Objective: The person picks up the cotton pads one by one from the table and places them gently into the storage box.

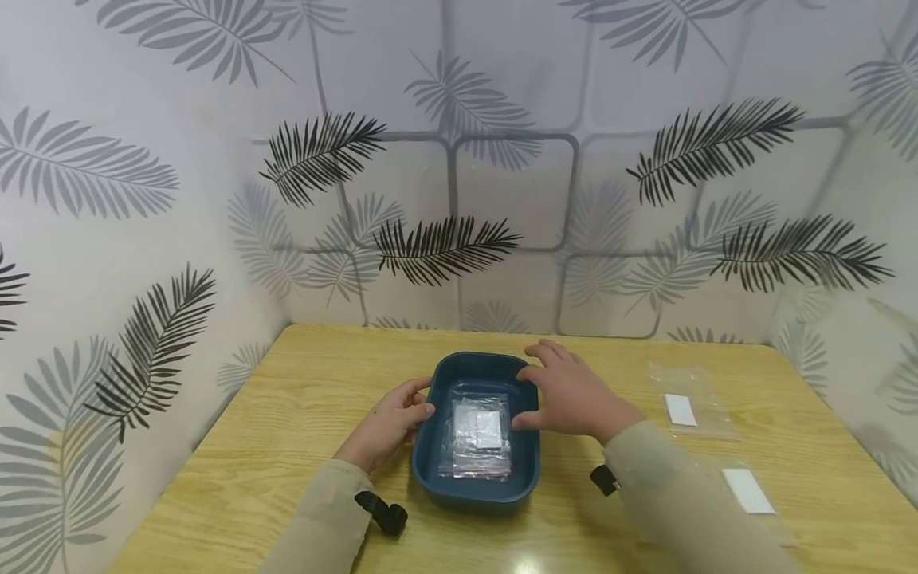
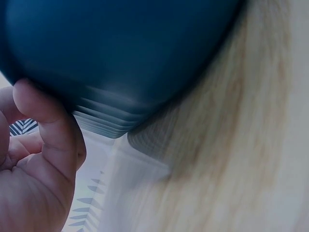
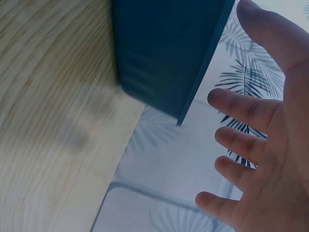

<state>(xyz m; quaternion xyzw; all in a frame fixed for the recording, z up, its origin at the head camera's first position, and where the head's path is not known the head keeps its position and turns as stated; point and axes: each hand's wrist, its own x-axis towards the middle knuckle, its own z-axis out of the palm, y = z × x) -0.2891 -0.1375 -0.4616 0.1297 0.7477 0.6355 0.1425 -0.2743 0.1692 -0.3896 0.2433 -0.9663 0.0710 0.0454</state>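
A dark blue plastic bin (image 1: 476,502) stands on the table between the two hands. Inside it lies a small stack of clear zip bags (image 1: 464,461), the top one showing a white label or card (image 1: 489,430). My left hand (image 1: 387,422) holds the bin's left side, its thumb right at the rim in the left wrist view. At the right side, my right hand (image 1: 571,396) is spread, thumb and fingers over the right rim in the head view. The right wrist view shows its fingers straight and apart, with nothing in them, beside the bin's wall (image 3: 159,58).
To the right on the wooden table (image 1: 308,399) lie two more clear bags: a farther one (image 1: 706,399) with a white card, and a nearer one with another white card (image 1: 748,490), partly behind the right sleeve (image 1: 688,502). A leaf-patterned wall (image 1: 516,303) rises behind the table.
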